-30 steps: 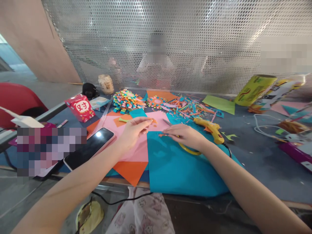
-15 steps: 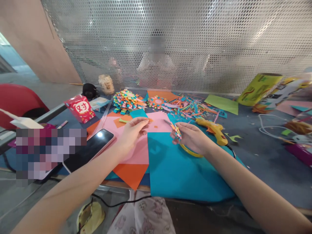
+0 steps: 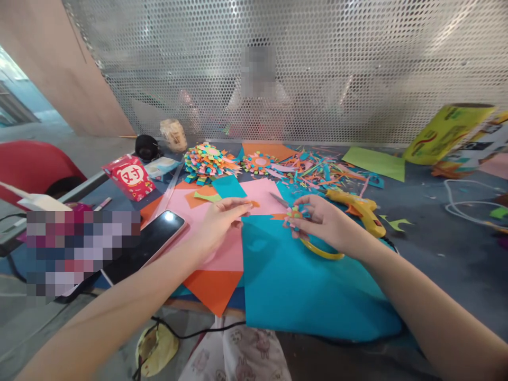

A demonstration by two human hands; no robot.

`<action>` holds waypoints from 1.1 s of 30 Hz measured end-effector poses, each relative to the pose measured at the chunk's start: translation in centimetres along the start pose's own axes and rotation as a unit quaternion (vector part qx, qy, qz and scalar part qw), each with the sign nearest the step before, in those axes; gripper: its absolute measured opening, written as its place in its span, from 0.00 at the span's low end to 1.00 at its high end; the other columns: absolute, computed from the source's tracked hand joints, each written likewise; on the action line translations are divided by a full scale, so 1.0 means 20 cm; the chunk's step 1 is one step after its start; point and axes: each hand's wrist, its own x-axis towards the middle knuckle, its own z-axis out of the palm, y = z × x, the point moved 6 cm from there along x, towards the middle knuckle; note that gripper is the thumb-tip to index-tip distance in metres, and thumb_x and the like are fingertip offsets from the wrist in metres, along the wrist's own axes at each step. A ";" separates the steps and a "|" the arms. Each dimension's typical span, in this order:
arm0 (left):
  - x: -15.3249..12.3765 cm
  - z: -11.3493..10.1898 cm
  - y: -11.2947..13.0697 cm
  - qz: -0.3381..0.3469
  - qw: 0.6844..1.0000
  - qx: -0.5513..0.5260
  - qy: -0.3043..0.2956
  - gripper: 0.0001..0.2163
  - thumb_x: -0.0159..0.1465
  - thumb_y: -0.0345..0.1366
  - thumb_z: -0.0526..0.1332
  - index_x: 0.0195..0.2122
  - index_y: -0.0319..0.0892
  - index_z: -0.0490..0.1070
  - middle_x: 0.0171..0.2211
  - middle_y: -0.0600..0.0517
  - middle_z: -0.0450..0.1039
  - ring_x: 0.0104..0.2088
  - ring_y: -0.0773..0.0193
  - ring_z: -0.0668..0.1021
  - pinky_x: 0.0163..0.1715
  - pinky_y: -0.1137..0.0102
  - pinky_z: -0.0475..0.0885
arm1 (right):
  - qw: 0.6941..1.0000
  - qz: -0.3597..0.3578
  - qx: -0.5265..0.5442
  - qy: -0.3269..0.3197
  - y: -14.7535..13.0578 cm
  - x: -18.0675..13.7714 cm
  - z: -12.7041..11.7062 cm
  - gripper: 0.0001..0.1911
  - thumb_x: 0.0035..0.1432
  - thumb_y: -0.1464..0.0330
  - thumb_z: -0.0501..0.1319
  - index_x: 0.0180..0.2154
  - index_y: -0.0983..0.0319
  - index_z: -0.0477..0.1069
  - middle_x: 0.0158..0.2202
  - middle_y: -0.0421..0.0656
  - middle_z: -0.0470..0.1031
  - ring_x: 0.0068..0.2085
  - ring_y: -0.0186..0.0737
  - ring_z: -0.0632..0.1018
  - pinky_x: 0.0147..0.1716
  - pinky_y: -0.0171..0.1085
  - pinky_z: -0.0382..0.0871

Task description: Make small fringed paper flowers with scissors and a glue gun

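Observation:
My left hand (image 3: pixel 227 214) is closed in a pinch on a small orange paper piece (image 3: pixel 254 204), held over the pink sheet (image 3: pixel 218 246). My right hand (image 3: pixel 317 219) has its fingers closed round a small paper flower (image 3: pixel 294 214) in pink, green, orange and blue; the fingers partly cover it. Beneath this hand show scissors, with a grey blade (image 3: pixel 279 199) pointing up and left and a yellow handle (image 3: pixel 323 253) over the blue sheet (image 3: pixel 301 291). A gap separates the two hands.
Behind the hands stand a fringed paper ball (image 3: pixel 210 163), a paper flower (image 3: pixel 260 162) and a heap of paper strips (image 3: pixel 317 170). A yellow glue gun (image 3: pixel 363 211) lies right. At left are a phone (image 3: pixel 146 243) and a red packet (image 3: pixel 129 177). Perforated metal (image 3: pixel 337 69) closes the back.
My right hand has turned, so the flower's coloured face shows more. The orange piece in my left hand is more visible. The view has shifted slightly.

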 end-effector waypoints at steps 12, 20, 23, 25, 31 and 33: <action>-0.07 0.11 -0.02 -0.036 0.999 -0.024 -0.010 0.06 0.45 0.32 0.72 0.24 0.40 0.78 0.27 0.51 0.78 0.25 0.73 0.72 0.21 0.77 0.62 | 0.998 -0.026 0.052 0.018 -0.05 -0.02 0.00 0.25 0.34 0.60 0.75 0.33 0.59 0.67 0.23 0.35 0.75 0.21 0.32 0.73 0.20 0.33 0.68; -0.12 0.17 -0.04 -0.075 0.995 -0.050 -0.044 0.06 0.43 0.33 0.73 0.22 0.40 0.79 0.24 0.51 0.78 0.23 0.73 0.71 0.19 0.78 0.57 | 0.998 -0.058 0.038 0.009 -0.06 -0.02 0.01 0.22 0.40 0.56 0.73 0.33 0.59 0.68 0.18 0.34 0.71 0.18 0.31 0.70 0.19 0.35 0.65; -0.12 0.18 -0.04 -0.073 0.995 -0.059 -0.043 0.06 0.42 0.33 0.73 0.21 0.40 0.78 0.23 0.52 0.77 0.23 0.74 0.71 0.19 0.78 0.57 | 0.998 -0.058 0.032 0.016 -0.06 -0.02 0.01 0.22 0.40 0.55 0.73 0.32 0.59 0.69 0.18 0.33 0.71 0.19 0.32 0.71 0.19 0.35 0.65; -0.13 0.18 -0.05 -0.078 0.994 -0.065 -0.047 0.06 0.42 0.32 0.74 0.21 0.40 0.78 0.23 0.52 0.77 0.23 0.73 0.71 0.19 0.78 0.57 | 0.998 -0.059 0.029 0.018 -0.06 -0.02 0.01 0.22 0.40 0.54 0.73 0.32 0.59 0.69 0.17 0.33 0.70 0.18 0.32 0.71 0.19 0.35 0.65; -0.14 0.20 -0.08 -0.112 0.989 -0.083 -0.056 0.05 0.44 0.29 0.73 0.22 0.40 0.79 0.26 0.51 0.79 0.25 0.72 0.73 0.21 0.77 0.60 | 0.998 -0.053 0.021 0.036 -0.07 -0.03 -0.01 0.22 0.39 0.54 0.73 0.31 0.58 0.70 0.19 0.35 0.70 0.19 0.33 0.71 0.21 0.37 0.67; -0.14 0.21 -0.08 -0.121 0.987 -0.089 -0.057 0.04 0.45 0.28 0.72 0.21 0.40 0.79 0.26 0.52 0.78 0.24 0.72 0.73 0.22 0.76 0.60 | 0.998 -0.050 0.017 0.039 -0.07 -0.03 -0.01 0.22 0.38 0.53 0.73 0.31 0.58 0.70 0.19 0.34 0.70 0.19 0.33 0.71 0.20 0.37 0.67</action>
